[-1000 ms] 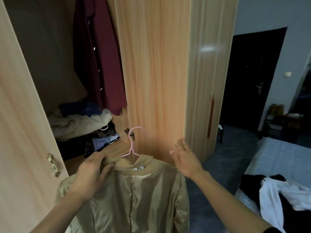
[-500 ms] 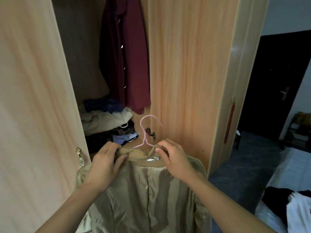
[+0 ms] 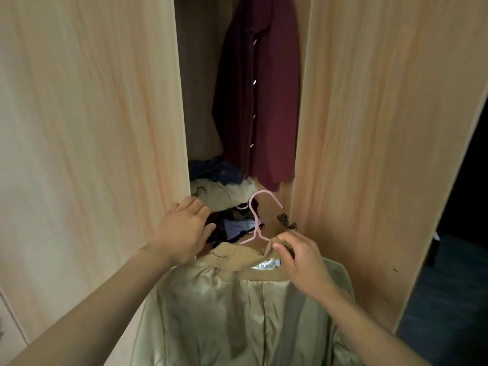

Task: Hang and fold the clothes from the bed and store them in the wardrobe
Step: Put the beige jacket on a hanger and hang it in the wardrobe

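1. Pale wood-grain wardrobe doors stand either side of the hands: the left door (image 3: 87, 128) rises beyond and outside the left fingertips, the right door (image 3: 383, 128) beyond and outside the right knuckles. The opening between them lies straight ahead of both sets of fingers.

2. Tan jacket (image 3: 237, 313), shiny lining facing the camera, hangs below both hands and fills the lower middle of the view. Its collar sits level with the fingers; a white neck label (image 3: 265, 266) shows just under the right fingers (lettering too small to read surely).

3. Maroon garment (image 3: 258, 101) hangs inside the wardrobe, high above and beyond the fingertips, with a row of small pale fastenings down its front.

4. Heap of clothes (image 3: 224, 196) lies on the wardrobe floor, just past the left fingertips: dark blue on top, cream below, dark mixed pieces lowest.

5. Left hand (image 3: 182, 231): fingers mostly straight and close together, reaching forward by the edge of the left door, above the jacket's left shoulder. It holds nothing; whether the fingertips touch the heap, I cannot tell.

6. Right hand (image 3: 298, 257): fingers (image 3: 284, 250) curled, pinching a fold of the jacket's collar.

7. Pink hanger (image 3: 257, 220): its hook rises from the collar between the two hands, above the right fingertips.

8. Dark metal hinge (image 3: 286, 221) sits on the right door's inner edge, just above the right fingers.
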`<control>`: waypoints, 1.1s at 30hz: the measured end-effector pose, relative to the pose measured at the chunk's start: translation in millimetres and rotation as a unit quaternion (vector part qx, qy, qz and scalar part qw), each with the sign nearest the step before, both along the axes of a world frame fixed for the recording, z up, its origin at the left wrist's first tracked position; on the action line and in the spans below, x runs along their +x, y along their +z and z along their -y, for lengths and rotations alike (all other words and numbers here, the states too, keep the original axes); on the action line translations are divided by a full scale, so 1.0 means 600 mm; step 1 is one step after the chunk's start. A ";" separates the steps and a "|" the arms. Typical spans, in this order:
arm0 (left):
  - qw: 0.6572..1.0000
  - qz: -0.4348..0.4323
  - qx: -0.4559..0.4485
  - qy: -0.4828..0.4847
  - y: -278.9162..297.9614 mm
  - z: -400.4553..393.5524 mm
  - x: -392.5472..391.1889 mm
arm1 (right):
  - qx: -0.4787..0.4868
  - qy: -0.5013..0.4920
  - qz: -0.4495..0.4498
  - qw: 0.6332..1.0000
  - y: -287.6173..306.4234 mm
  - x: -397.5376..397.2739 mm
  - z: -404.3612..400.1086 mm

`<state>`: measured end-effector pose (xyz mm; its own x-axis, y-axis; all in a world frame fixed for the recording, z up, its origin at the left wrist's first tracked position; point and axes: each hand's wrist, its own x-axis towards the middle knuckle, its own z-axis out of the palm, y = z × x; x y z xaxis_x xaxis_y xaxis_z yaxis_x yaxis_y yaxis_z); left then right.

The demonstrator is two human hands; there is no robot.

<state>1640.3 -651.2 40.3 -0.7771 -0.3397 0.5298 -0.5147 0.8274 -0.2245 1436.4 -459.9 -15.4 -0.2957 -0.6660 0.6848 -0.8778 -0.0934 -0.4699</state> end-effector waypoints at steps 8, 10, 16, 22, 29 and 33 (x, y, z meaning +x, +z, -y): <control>0.956 0.208 -0.130 0.160 0.013 0.089 -0.062 | -0.019 0.040 0.004 0.999 0.014 -0.059 0.070; 0.942 0.237 -0.129 0.202 0.012 0.102 -0.068 | -0.018 0.057 0.008 0.998 0.017 -0.081 0.086; 0.894 0.314 -0.112 0.299 0.019 0.101 -0.091 | 0.007 0.125 0.004 0.992 0.015 -0.138 0.141; 0.857 0.349 -0.117 0.361 0.045 0.065 -0.129 | 0.019 0.166 -0.002 0.986 0.011 -0.133 0.142; 0.854 0.322 -0.131 0.386 0.033 0.001 -0.143 | 0.021 0.153 0.010 0.988 0.029 -0.142 0.094; 0.891 0.280 -0.122 0.337 0.021 -0.075 -0.088 | 0.022 0.151 0.017 0.988 0.027 -0.126 0.058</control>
